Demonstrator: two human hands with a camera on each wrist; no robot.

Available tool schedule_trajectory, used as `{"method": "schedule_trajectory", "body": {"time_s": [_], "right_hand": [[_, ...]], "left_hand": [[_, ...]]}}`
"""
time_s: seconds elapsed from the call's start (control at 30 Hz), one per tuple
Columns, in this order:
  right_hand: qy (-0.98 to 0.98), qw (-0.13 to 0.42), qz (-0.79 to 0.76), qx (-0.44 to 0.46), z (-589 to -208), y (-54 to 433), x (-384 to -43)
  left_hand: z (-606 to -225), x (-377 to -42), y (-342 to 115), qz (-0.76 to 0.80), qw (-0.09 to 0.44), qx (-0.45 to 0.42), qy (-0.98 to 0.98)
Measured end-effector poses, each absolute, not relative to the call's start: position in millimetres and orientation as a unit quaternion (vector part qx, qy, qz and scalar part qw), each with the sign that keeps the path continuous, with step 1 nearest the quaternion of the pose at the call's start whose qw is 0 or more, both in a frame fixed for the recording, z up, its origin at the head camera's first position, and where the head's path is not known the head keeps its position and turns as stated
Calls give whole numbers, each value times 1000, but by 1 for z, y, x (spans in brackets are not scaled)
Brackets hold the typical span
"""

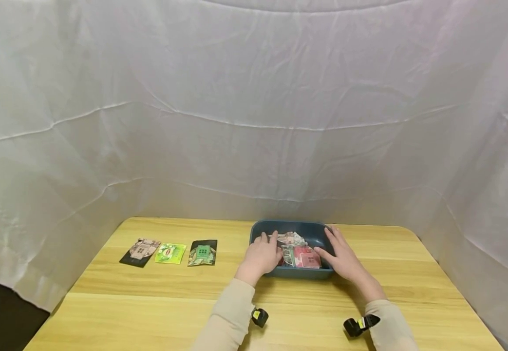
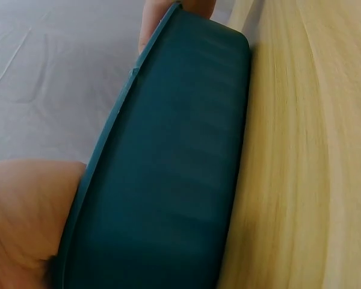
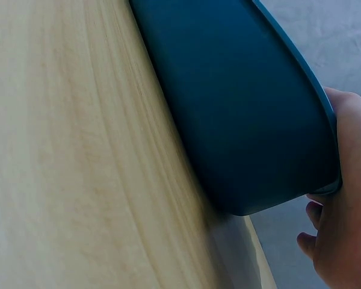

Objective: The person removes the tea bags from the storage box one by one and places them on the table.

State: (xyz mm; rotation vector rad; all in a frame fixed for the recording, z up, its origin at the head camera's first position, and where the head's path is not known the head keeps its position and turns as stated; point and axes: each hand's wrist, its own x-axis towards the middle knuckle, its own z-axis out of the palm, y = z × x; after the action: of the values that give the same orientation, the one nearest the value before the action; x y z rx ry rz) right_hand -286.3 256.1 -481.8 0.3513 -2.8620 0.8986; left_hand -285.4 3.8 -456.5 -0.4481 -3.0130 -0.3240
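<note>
A dark blue-green plastic bin [image 1: 299,273] stands on the wooden table and holds several tea bag sachets, among them a pink one [image 1: 310,259] and a pale patterned one [image 1: 292,238]. My left hand [image 1: 260,256] lies over the bin's left side with its fingers reaching inside, by the sachets; what its fingertips touch is hidden. At the right end, my right hand [image 1: 345,257] holds the rim, thumb inside the bin. In the right wrist view, curled fingertips [image 3: 313,214] show outside the end wall. The bin's outer wall [image 2: 168,144] fills the left wrist view.
Left of the bin, three sachets lie in a row on the table [image 1: 157,312]: a black one with a pinkish label [image 1: 141,251], a yellow-green one [image 1: 170,253] and a black one with a green label [image 1: 203,252]. A pale cloth curtain [image 1: 280,161] hangs behind.
</note>
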Motion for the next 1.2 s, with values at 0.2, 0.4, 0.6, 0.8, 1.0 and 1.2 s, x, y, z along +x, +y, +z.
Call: {"method": "schedule_trajectory", "body": {"time_s": [0.2, 0.4, 0.6, 0.8, 1.0, 1.2], "right_hand": [[-945, 61, 299, 113, -483, 256, -288], [-945, 64, 299, 117, -482, 256, -288], [-945, 66, 297, 118, -482, 256, -288], [-945, 64, 297, 120, -481, 256, -287], [-945, 67, 297, 120, -481, 255, -287], [-946, 60, 298, 118, -479, 255, -285]], "left_hand": [[-458, -286, 5, -92, 28, -145, -985], [-456, -286, 5, -98, 21, -145, -984], [-452, -284, 5, -103, 17, -139, -985], [-449, -283, 4, -129, 30, -139, -981], [-451, -288, 2, -191, 85, -141, -968], [-450, -293, -5, -303, 92, -148, -937]]}}
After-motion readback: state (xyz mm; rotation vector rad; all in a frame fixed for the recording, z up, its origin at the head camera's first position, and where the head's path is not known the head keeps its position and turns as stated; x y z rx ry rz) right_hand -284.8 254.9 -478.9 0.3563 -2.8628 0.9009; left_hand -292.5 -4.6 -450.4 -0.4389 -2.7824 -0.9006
